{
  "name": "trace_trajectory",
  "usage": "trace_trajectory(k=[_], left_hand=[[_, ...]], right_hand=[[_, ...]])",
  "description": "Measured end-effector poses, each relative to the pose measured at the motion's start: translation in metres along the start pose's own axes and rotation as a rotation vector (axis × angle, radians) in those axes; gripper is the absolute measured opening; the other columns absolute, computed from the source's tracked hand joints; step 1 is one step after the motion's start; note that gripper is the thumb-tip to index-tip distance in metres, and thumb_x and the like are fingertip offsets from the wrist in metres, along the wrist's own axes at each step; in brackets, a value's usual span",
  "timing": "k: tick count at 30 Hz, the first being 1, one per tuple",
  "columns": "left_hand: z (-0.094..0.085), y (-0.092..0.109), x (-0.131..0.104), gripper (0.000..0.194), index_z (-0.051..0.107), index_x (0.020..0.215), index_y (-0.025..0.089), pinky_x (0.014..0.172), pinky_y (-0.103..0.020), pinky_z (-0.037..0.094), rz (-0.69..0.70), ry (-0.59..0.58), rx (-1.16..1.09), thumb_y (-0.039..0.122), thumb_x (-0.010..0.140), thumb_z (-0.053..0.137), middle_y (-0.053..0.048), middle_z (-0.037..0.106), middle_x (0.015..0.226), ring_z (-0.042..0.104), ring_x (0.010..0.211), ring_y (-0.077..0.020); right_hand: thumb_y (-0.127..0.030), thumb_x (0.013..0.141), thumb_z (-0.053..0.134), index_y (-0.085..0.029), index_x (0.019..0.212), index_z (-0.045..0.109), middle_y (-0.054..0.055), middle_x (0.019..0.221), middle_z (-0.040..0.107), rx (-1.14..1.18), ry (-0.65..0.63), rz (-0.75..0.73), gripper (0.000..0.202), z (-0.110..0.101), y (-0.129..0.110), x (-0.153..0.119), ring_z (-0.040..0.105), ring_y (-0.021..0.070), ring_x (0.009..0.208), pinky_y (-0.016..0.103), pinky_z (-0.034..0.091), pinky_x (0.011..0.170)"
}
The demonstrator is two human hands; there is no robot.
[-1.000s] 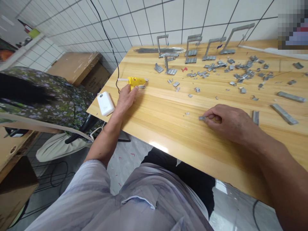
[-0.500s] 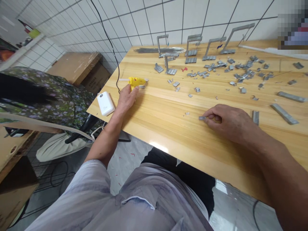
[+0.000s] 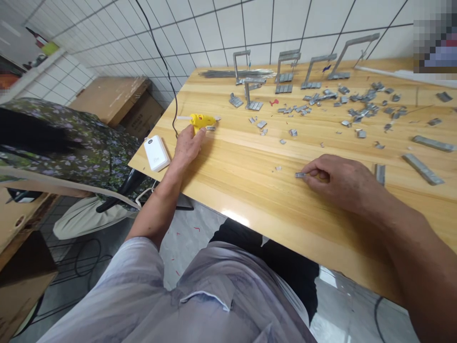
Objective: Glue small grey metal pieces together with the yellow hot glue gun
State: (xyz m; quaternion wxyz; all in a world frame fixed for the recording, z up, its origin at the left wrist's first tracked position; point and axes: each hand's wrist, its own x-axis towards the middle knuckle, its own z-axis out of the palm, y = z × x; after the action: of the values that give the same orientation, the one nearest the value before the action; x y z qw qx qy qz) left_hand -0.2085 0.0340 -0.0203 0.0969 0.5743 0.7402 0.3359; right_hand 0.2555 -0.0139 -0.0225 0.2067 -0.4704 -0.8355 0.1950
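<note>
My left hand is closed round the handle of a yellow glue gun, which lies on its side on the wooden table with a pale stick out of its back end. At the right, my right hand pinches a small grey piece between thumb and fingers, low over the tabletop. A tiny pale scrap lies to the left of that piece. Beside my right wrist is a short grey block, partly hidden by the hand.
Grey frames stand along the tiled wall beside a bundle of thin rods. Many grey pieces are scattered at the back right, with long bars nearer. A white power bank and black cable are left.
</note>
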Motion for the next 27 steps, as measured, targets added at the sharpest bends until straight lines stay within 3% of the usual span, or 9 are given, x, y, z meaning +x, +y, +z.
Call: trace_trajectory(k=[7,12,17,24,27], left_hand=[[0.001,-0.002,0.0,0.037,0.06,0.086,0.026,0.082,-0.043,0.062,0.035,-0.021,-0.099,0.053,0.107,0.071,0.002,0.053,0.062,0.066,0.068,-0.023],[-0.004,0.008,-0.004,0.041,0.054,0.076,0.026,0.076,-0.041,0.059,-0.016,-0.025,-0.016,0.048,0.108,0.069,0.003,0.053,0.056,0.058,0.057,-0.0205],[-0.004,0.013,-0.007,0.039,0.056,0.08,0.026,0.079,-0.04,0.059,-0.014,0.005,-0.047,0.049,0.109,0.07,0.003,0.055,0.061,0.061,0.061,-0.0206],[-0.007,0.018,-0.008,0.041,0.055,0.075,0.026,0.073,-0.038,0.057,-0.036,-0.065,0.01,0.046,0.109,0.067,0.002,0.053,0.057,0.058,0.057,-0.0206],[-0.007,0.014,-0.002,0.04,0.057,0.078,0.026,0.078,-0.039,0.059,-0.006,-0.007,-0.007,0.05,0.109,0.066,0.001,0.056,0.062,0.064,0.067,-0.0224]], right_hand=[[-0.024,0.087,0.064,-0.031,0.092,0.076,0.006,0.091,0.08,-0.001,-0.009,0.002,0.015,-0.002,0.0,0.001,0.076,0.0289,0.084,0.043,0.055,0.075],[-0.025,0.087,0.061,-0.03,0.09,0.075,0.006,0.09,0.08,-0.014,-0.022,0.013,0.015,-0.003,-0.002,0.002,0.076,0.029,0.083,0.042,0.055,0.075],[-0.025,0.087,0.062,-0.029,0.092,0.075,0.006,0.088,0.079,-0.038,-0.017,0.011,0.014,-0.003,-0.003,0.002,0.075,0.0275,0.081,0.041,0.055,0.076],[-0.026,0.086,0.058,-0.026,0.09,0.078,0.007,0.086,0.08,-0.038,-0.002,-0.007,0.02,-0.004,-0.006,0.002,0.073,0.0254,0.078,0.038,0.053,0.073],[-0.028,0.085,0.057,-0.025,0.09,0.078,0.008,0.086,0.08,-0.023,0.008,-0.004,0.022,-0.003,-0.008,0.003,0.072,0.0244,0.077,0.038,0.052,0.072]])
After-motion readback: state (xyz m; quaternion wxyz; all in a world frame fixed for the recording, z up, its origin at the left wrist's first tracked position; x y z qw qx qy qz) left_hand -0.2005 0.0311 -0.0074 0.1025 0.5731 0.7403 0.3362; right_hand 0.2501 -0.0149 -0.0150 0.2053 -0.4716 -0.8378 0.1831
